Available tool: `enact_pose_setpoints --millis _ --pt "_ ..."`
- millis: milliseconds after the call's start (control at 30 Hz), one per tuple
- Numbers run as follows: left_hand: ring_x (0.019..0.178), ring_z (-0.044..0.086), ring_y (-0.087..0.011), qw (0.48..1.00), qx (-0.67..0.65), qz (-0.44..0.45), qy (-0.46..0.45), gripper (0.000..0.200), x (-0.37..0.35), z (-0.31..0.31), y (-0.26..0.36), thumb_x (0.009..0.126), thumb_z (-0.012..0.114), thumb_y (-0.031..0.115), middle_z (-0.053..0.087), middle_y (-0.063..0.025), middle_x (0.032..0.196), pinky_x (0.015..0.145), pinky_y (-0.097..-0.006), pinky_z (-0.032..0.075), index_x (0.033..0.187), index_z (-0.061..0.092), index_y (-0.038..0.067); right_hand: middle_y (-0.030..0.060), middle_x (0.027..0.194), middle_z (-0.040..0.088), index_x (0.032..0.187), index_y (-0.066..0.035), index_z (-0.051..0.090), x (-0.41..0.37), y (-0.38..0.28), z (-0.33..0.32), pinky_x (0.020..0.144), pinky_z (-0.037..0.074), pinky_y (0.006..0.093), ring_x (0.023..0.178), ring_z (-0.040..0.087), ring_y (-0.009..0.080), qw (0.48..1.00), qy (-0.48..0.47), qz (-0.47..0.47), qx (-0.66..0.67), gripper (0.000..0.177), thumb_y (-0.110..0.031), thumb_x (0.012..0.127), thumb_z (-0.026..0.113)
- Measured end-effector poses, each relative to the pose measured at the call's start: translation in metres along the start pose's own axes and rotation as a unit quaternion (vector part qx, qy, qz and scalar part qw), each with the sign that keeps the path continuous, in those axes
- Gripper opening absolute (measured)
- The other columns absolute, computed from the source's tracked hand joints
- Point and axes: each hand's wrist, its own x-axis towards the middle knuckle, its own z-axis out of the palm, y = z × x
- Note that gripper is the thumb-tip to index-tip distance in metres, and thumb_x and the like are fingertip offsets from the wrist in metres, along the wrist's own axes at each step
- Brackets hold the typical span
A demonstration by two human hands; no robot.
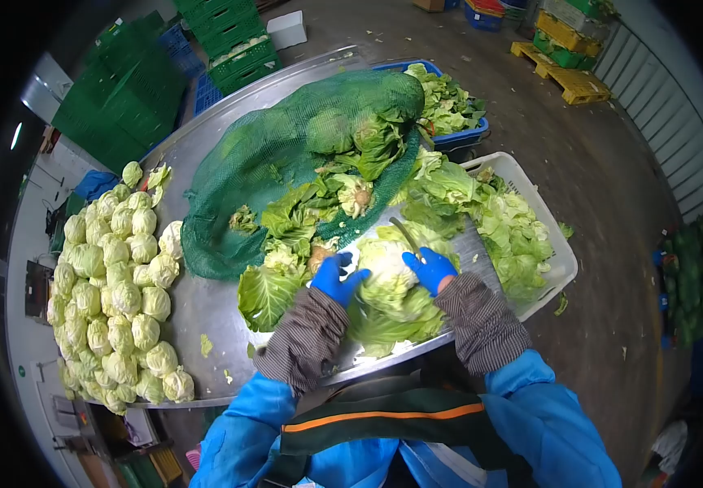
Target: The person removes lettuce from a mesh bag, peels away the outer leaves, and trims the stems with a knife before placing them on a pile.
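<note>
My left hand [338, 280], in a blue glove, has its thumb spread from its fingers and holds nothing. It lies between a cut brown cabbage stem [320, 259] and a pale, trimmed cabbage [383, 259]. In the blue glove on the other side, my right hand [431, 270] is closed round a knife [404, 234], whose dark blade points up and left over that cabbage. Loose green leaves [396, 325] lie below both hands at the table's front edge. Farther back, a green mesh sack [237, 175] spreads open with whole cabbages [329, 132] in it.
Trimmed cabbages [115, 297] are piled on the left of the metal table [205, 325]. A white crate [561, 244] full of leaves stands at the right edge, a blue crate [461, 140] of leaves behind it. Green crates [225, 32] are stacked beyond the table.
</note>
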Motion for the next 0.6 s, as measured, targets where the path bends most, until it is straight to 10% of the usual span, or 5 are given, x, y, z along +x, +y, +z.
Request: enact_pose_setpoints --millis 167,333,600 --pt "0.112 0.047 -0.0398 0.958 0.197 0.126 0.165 0.103 -0.023 0.042 -0.006 0.058 0.079 0.055 0.046 -0.0285 0.121 0.096 -0.0461 0.038 0.131 0.037 -0.004 0.0262 0.1 0.06 0.11 -0.007 0.053 -0.033 -0.013 0.029 0.08 0.046 0.0485 0.092 0.058 0.0426 0.998 0.059 0.02 -0.012 0.052 -0.054 0.088 0.043" --pt "0.11 0.049 -0.0422 0.954 0.299 -0.022 -0.026 0.115 0.014 0.015 0.044 0.051 0.073 0.069 0.045 -0.031 0.121 0.095 -0.0455 0.041 0.128 0.036 -0.008 0.0192 0.089 0.063 0.101 -0.009 0.053 -0.062 -0.038 -0.006 0.067 0.051 0.0468 0.079 0.063 0.0378 0.965 0.103 -0.087 -0.227 0.025 -0.03 0.091 0.043" --pt "0.114 0.047 -0.0394 0.964 0.266 0.011 -0.004 0.115 0.045 0.042 0.032 0.049 0.076 0.067 0.043 -0.03 0.124 0.097 -0.0425 0.04 0.128 0.037 -0.006 0.0198 0.087 0.064 0.097 -0.005 0.054 -0.028 -0.014 -0.011 0.068 0.051 0.0467 0.079 0.064 0.0358 0.963 0.047 -0.058 -0.261 0.02 -0.021 0.089 0.045"
